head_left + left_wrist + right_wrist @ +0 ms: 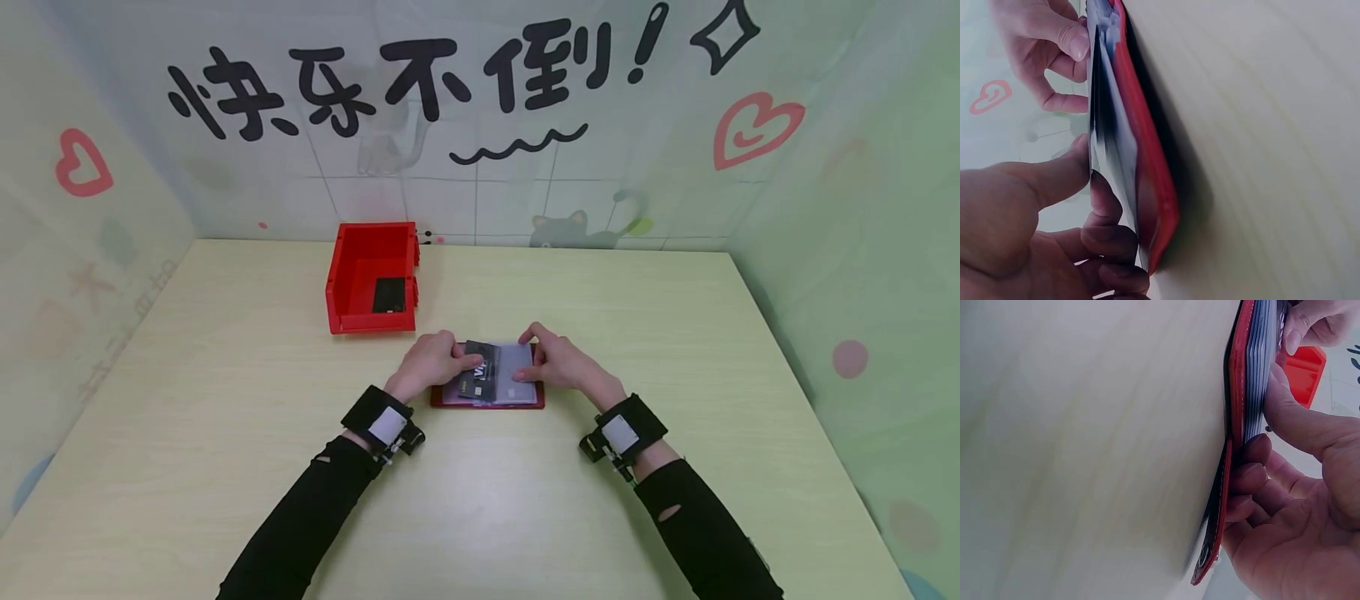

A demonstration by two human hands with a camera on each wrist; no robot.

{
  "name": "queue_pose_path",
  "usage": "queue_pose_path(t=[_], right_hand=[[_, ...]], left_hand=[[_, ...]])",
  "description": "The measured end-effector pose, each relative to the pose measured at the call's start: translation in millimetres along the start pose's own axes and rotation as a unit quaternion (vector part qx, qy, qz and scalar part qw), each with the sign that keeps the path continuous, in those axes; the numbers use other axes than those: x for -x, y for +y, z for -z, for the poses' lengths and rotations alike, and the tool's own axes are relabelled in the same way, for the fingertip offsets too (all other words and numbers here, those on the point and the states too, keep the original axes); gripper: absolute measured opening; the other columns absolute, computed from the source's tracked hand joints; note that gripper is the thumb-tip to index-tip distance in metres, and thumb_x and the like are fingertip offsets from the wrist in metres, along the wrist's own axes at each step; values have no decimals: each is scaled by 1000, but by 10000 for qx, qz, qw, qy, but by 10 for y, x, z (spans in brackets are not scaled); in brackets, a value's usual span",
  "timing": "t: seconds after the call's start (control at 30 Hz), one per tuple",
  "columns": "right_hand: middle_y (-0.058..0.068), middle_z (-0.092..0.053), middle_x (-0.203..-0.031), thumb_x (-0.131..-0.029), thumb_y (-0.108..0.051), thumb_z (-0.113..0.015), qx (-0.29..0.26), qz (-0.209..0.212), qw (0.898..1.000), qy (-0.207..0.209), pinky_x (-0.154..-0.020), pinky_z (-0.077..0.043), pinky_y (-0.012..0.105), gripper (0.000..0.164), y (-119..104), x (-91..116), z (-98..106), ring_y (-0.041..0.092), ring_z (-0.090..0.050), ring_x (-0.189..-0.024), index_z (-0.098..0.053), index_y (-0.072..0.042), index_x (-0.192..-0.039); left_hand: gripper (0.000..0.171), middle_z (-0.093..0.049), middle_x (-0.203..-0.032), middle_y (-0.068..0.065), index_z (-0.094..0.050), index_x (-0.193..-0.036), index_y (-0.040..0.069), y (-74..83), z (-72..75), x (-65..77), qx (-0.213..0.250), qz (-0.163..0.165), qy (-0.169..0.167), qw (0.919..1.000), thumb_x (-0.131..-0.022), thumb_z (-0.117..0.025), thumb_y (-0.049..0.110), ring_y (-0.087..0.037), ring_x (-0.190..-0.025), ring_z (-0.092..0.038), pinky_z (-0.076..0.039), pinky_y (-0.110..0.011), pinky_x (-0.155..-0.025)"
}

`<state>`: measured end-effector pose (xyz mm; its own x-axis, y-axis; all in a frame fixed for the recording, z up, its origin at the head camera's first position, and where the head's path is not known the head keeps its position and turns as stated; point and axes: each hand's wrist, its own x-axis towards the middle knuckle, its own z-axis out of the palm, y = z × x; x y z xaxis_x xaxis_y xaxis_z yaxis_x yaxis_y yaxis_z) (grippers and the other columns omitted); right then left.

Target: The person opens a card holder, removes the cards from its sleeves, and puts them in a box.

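A red card holder [525,406] lies spread on the table, its clear plastic sleeves [513,363] facing up. Over its left half sits a dark card [474,385] with pale lettering, slightly tilted; whether it is inside a sleeve I cannot tell. My left hand [427,364] pinches the card's left side, thumb on top and fingers curled beneath, as the left wrist view shows. With the thumb on the sleeve stack [1260,375] and fingers underneath, my right hand [564,360] grips the holder's right side. A snap button [1205,553] shows on the holder's strap.
Behind the left hand, a red plastic bin [335,287] stands on the pale wooden table [637,300], holding a flat black item [389,295]. A printed curtain [450,200] borders the table's back, with similar cloth at both sides.
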<state>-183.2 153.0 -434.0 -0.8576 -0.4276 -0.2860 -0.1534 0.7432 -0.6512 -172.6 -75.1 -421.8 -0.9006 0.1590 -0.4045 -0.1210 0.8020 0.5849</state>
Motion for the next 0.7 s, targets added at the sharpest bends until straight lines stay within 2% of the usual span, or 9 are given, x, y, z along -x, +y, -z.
queue_pose_path(t=[0.23,0.4,0.7], right_hand=[[8,-53,-82,-90,-20,-77,-56,47,10000,-4,-67,-40,26,52,-5,8,2,18,-50,-75,-48,-2,-129],[8,-54,-82,-90,-20,-77,-70,2,10000,-2,-68,-40,26,52,-7,5,-5,19,-50,-75,-48,-3,-129],[8,-53,-83,-89,-21,-77,-56,1,10000,0,-69,-40,26,52,-1,2,-2,19,-51,-77,-48,-3,-129]], left_hand=[[34,-47,-72,-6,-51,-80,9,-34,53,44,122,-76,-50,9999,-96,-68,34,-18,-69,-49,-33,-25,-56],[36,-43,-68,-5,-47,-76,10,-102,65,51,323,-309,0,9990,-98,-65,32,-17,-66,-47,-33,-25,-57],[26,-54,-80,-9,-56,-92,4,-171,161,68,741,-529,-52,9958,-100,-63,28,-18,-74,-51,-37,-25,-60]])
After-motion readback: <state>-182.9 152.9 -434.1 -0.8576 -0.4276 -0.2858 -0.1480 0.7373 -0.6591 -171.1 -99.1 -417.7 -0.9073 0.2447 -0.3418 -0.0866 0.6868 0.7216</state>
